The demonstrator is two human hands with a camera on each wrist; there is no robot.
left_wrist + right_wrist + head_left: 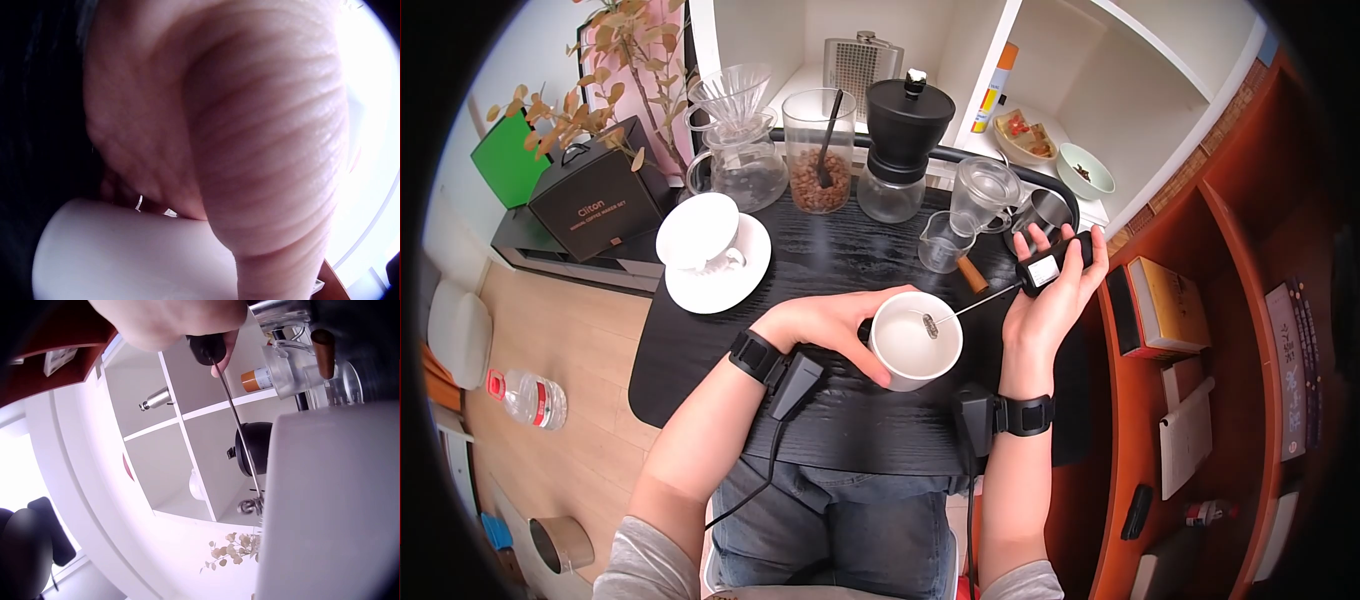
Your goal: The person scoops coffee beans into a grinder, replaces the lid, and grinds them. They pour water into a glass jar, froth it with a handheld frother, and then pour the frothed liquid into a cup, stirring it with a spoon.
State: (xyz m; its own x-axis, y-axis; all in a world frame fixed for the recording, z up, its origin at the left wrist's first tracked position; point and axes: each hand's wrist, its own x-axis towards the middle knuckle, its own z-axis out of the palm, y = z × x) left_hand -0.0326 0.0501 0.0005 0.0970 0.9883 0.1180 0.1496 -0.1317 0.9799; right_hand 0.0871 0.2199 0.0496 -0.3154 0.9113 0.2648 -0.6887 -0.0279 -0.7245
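While the left hand [825, 325] is wrapping its fingers around the side of the white cup [915, 340], the right hand [1055, 290] is gripping the black handle of a handheld milk frother [1050, 268], fingers curled round it. The cup is sitting on the black counter [700, 350] at the near edge, directly between the two hands. The frother's thin shaft is running from the right fingers down and leftward, and its whisk coil [929, 325] is hanging inside the cup's mouth. From the head view I cannot tell whether the coil is touching the contents or the cup bottom. The right wrist view is showing the shaft [240, 434] leaving the handle and the coil [253, 505] meeting the cup's rim line.

Judgement on technique: the coil is best kept below the rim and off the wall, with the shaft tilted as it is now. The left fingers are likely doing the important work, steadying the cup against the whisk's pull. Risk: lifting the coil near the surface would probably spatter.

Beyond the right fingers: a small glass measuring jug [945, 242], a lidded glass pitcher [985, 195] and a steel cup [1045, 212]. Beyond the left fingers: a manual coffee grinder [903, 150], a glass of coffee beans [818, 160], and an upturned cup on a saucer [710, 250].
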